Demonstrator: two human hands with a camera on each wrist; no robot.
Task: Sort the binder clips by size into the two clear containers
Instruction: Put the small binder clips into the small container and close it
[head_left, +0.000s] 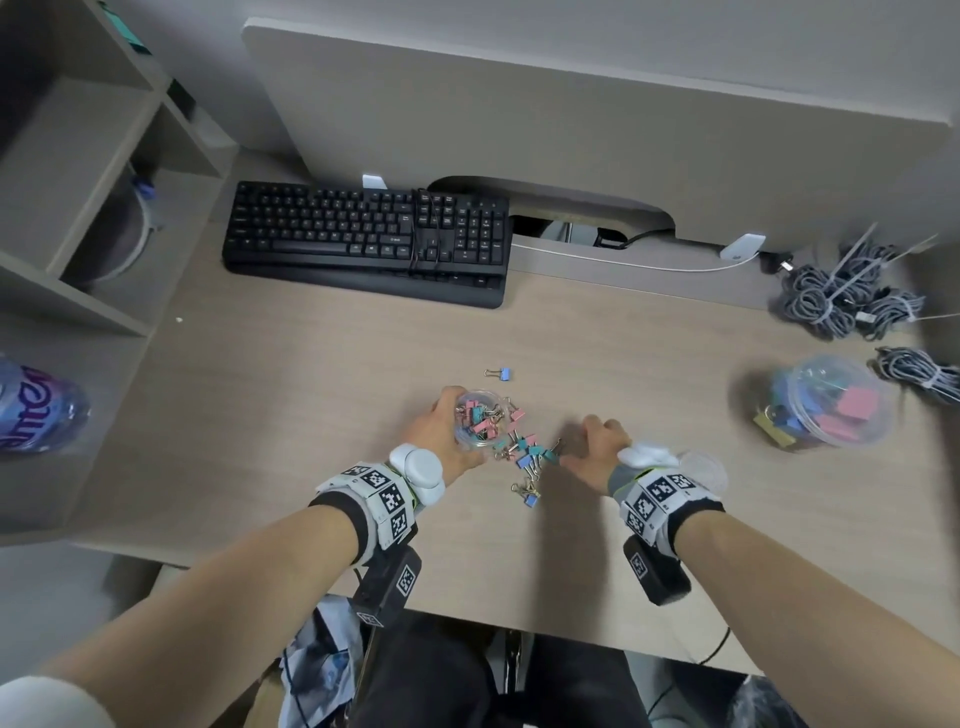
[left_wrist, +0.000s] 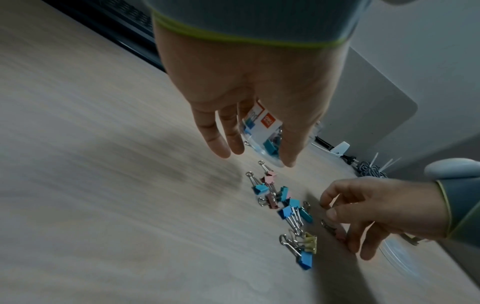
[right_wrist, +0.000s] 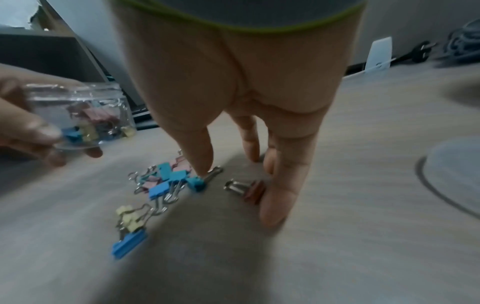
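From the head, the left hand (head_left: 441, 431) holds a small clear tub (head_left: 480, 420) of little clips, tipped over the desk (head_left: 311, 395). A pile of small clips (head_left: 524, 454) lies between the hands. A big clear tub (head_left: 831, 402) with large clips sits far right.

From the left wrist, the fingers (left_wrist: 210, 133) curl round the tub.

From the right wrist, the right hand (right_wrist: 233, 98) is loose and holds nothing — fingertips on the desk, one beside a pink clip (right_wrist: 253, 192).
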